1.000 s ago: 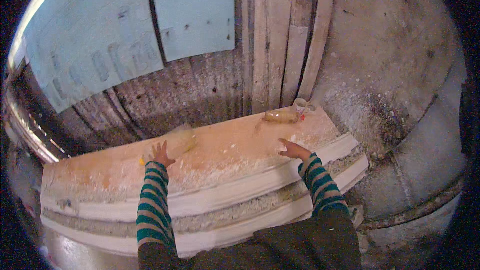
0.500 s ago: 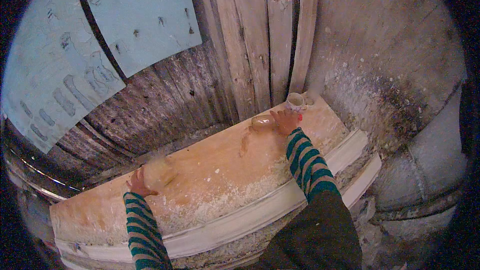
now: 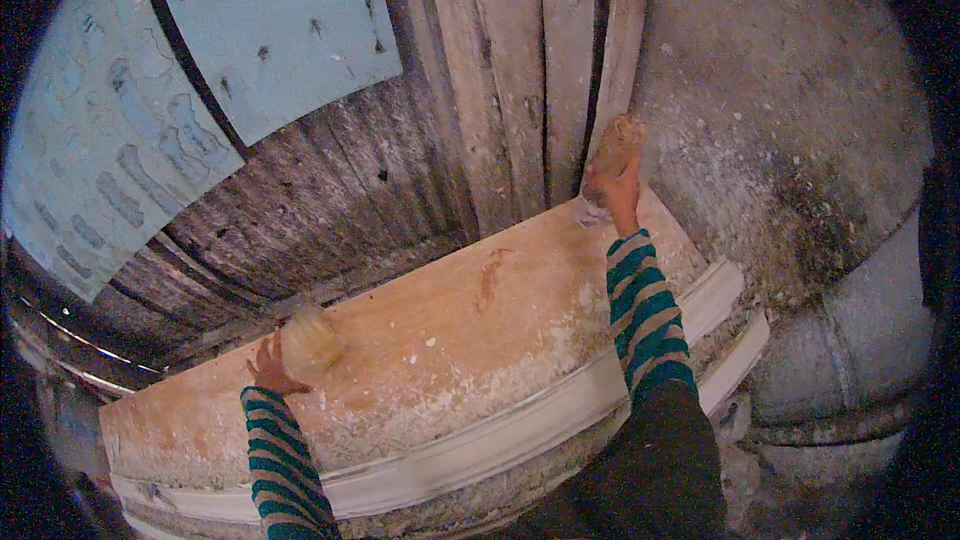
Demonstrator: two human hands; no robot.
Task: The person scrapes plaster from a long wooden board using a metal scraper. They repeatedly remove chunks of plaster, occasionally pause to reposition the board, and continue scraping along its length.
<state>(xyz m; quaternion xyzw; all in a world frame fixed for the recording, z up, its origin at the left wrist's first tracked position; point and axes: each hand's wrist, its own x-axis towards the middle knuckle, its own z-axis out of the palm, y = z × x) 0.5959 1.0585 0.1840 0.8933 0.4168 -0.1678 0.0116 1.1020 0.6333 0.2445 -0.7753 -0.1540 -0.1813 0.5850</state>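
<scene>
My right hand [image 3: 615,188] is at the far right corner of the board, wrapped around a clear plastic bottle [image 3: 622,135]. The bottle stands tilted, its rounded base pointing up and away. Just below the hand shows part of a small pale cup [image 3: 592,210]; the hand hides the rest of it and the bottle's neck. On the left, my left hand [image 3: 275,368] has its fingers apart on the wooden board [image 3: 440,310]. It lies against the near left side of a pale yellowish, blurred lump [image 3: 312,340] whose kind I cannot make out.
Pale crumbs and flakes [image 3: 400,400] lie scattered over the board's near half. A white-edged ledge [image 3: 430,460] runs along its front. Behind stand weathered planks [image 3: 500,80] and a pale blue panel [image 3: 290,40]. A stained wall [image 3: 790,90] rises at the right.
My right hand has lifted the bottle from the board and swung its base upward, moving toward the far right corner by the cup. My left hand has stayed beside the yellowish lump.
</scene>
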